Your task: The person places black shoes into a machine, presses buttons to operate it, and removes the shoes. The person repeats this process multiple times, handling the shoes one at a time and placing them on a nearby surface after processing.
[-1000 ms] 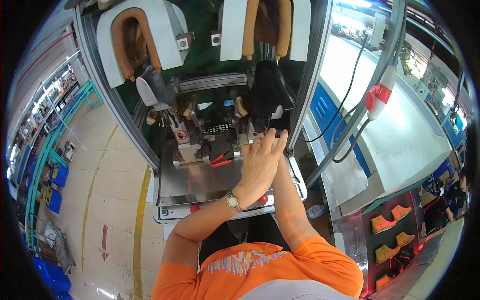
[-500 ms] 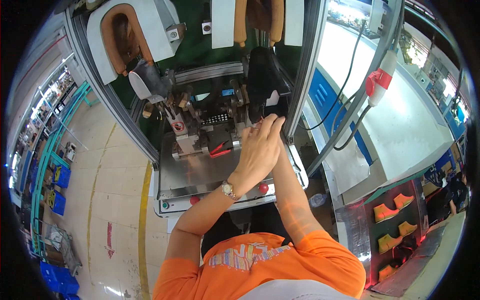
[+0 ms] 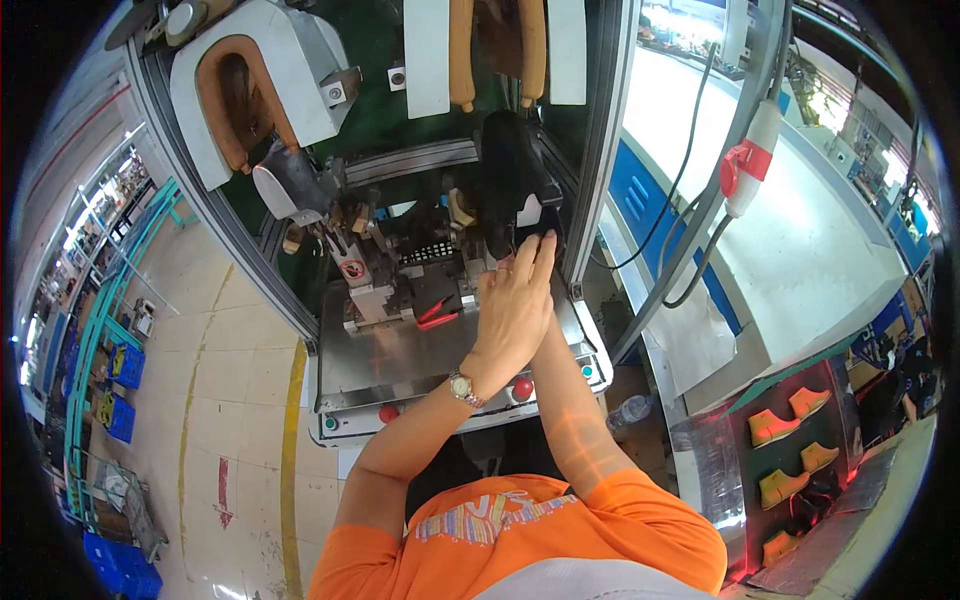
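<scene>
A black shoe upper (image 3: pixel 512 165) sits on the right-hand station of a machine, and a small white piece (image 3: pixel 530 210) shows against it. My left hand (image 3: pixel 515 315), with a wristwatch, crosses to the right and lies at the upper's lower end. Its fingers are stretched out, their tips touching or very near the upper; the thumb is hidden. My right forearm (image 3: pixel 572 405) comes up beneath it, and the right hand is mostly covered by the left, so its grip is not visible. Red-handled snips (image 3: pixel 437 315) lie on the metal plate left of my hands.
Two red buttons, one at the right (image 3: pixel 523 389), sit along the machine's front edge. Brown padded clamps (image 3: pixel 235 100) are above. A metal frame post (image 3: pixel 605 150) stands close on the right, beside a cable with a red-and-white plug (image 3: pixel 750 165). Orange-and-yellow shoes (image 3: pixel 780 487) stand lower right.
The whole view has shifted slightly. My hands stay together at the shoe upper's lower end, the left still over the right, with its fingers only slightly changed.
</scene>
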Motion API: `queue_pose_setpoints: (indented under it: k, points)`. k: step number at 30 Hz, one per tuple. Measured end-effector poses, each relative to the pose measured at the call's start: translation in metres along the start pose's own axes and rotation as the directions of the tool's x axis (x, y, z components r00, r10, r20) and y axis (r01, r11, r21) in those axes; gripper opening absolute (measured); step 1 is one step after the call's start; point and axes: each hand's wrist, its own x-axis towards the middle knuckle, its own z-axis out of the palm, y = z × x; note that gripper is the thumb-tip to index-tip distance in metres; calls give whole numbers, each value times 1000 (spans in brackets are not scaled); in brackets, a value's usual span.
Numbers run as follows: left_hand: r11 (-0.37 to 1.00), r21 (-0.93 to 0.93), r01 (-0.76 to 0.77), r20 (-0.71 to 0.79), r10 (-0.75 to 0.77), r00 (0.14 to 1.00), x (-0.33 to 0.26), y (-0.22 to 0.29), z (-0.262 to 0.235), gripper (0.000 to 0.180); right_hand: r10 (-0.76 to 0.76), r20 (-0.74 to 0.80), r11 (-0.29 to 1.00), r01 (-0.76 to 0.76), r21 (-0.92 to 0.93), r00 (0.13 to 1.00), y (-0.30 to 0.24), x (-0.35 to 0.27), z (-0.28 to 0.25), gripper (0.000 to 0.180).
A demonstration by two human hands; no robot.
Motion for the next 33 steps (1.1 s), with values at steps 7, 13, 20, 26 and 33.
queue_pose_setpoints:
  k: [7, 13, 20, 26, 33]
  points:
    - [999, -36, -9, -15, 9, 1000, 0, -2, 1, 59, -1, 2, 1000, 1, 5, 1000, 1, 4, -5, 26]
    - [1000, -25, -18, -9, 18, 1000, -3, -6, 4, 56, -28, 4, 999, 28, -41, 1000, 10, 5, -2, 26]
    - [984, -173, -43, -6, 42, 999, -8, -16, -12, 51, -224, 273, 482, 350, -803, 935, 6, 5, -10, 26]
    - [893, -441, -94, 30, 120, 992, -74, -30, -3, 37, -425, -183, 449, 31, -893, 887, -33, -41, -138, 34]
    - [788, -592, 170, 213, -50, 976, -191, -71, 101, 29, -155, -421, 254, -375, -891, 894, -46, -146, -241, 75]
